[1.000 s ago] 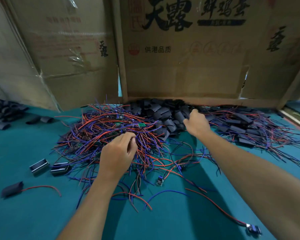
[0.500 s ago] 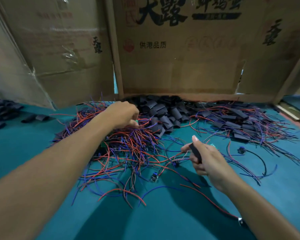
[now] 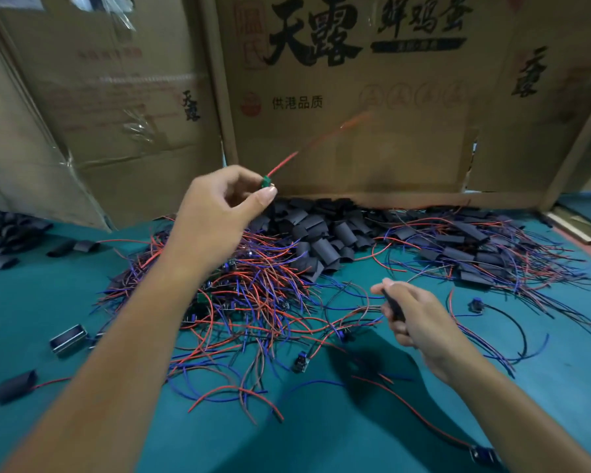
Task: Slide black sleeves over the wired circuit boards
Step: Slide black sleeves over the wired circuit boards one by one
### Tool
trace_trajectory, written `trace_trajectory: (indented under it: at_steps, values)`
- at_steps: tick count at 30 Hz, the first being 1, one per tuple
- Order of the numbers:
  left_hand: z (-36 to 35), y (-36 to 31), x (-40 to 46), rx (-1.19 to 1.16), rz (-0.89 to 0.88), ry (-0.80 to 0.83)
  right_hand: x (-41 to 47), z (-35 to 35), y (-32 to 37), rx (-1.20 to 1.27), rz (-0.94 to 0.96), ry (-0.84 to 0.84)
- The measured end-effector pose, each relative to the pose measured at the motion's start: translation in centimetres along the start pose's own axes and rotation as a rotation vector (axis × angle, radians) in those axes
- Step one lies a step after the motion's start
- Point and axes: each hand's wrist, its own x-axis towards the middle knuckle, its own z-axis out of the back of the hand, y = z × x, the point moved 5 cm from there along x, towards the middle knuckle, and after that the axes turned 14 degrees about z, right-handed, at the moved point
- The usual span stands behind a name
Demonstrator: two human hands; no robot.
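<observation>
Nearest, the right hand [image 3: 420, 319] is curling its fingers [image 3: 394, 327] snugly around a black sleeve [image 3: 393, 307], low over the green surface [image 3: 321, 438]. Farther off and higher, the left hand [image 3: 219, 213] is pinching a small green board [image 3: 266, 181] between thumb and fingertips, and its red wire [image 3: 287, 162] is sticking up to the right. I think the person is getting ready to join them. Next, the hands need to come together so the board slides into the sleeve's open end. Farther back, the wire pile [image 3: 246, 295] and the sleeve pile [image 3: 321, 233] are waiting.
</observation>
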Motion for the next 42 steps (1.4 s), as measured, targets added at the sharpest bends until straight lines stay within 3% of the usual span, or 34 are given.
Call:
trace_trajectory:
  at_steps: [2,6,9,12,19,26,29,32,34,37,42]
  values:
    - [-1.6,1.5,-1.8,-0.31,0.131,0.032,-0.2,0.0,0.4,-0.064,0.05,0.034]
    - [-4.8,5.9,-4.7,-0.635,0.353,0.047,-0.5,-0.3,1.5,-0.207,0.196,0.182]
    - [-5.2,7.7,-5.4,-0.808,0.431,0.047,-0.7,-0.3,1.8,-0.545,0.35,0.277]
    - [-4.5,8.0,-5.5,-0.865,0.392,0.033,-0.9,-0.7,1.7,-0.679,0.352,0.316]
    - [-3.4,6.9,-5.7,-0.847,0.274,0.032,-2.0,-2.3,2.3,-0.593,0.377,0.306]
    - [-4.9,6.0,-6.4,-0.828,0.326,0.186,-2.4,-1.6,3.9,-0.617,0.496,0.082]
    - [-6.2,5.5,-7.0,-0.746,0.376,0.255,-2.3,-1.4,4.4,-0.423,0.472,0.082]
    - [-8.0,4.4,-8.0,-0.696,0.41,0.31,-2.8,-2.7,4.6,0.038,0.424,0.265]
    - [-9.4,3.5,-8.9,-0.732,0.439,0.406,-3.3,-3.5,5.0,0.192,0.452,0.328]
    - [-11.0,2.8,-10.3,-0.739,0.51,0.578,-3.1,-3.6,5.5,0.34,0.433,0.252]
    - [-12.0,3.2,-11.4,-0.725,0.603,0.776,-2.4,-1.8,5.6,0.328,0.364,0.129]
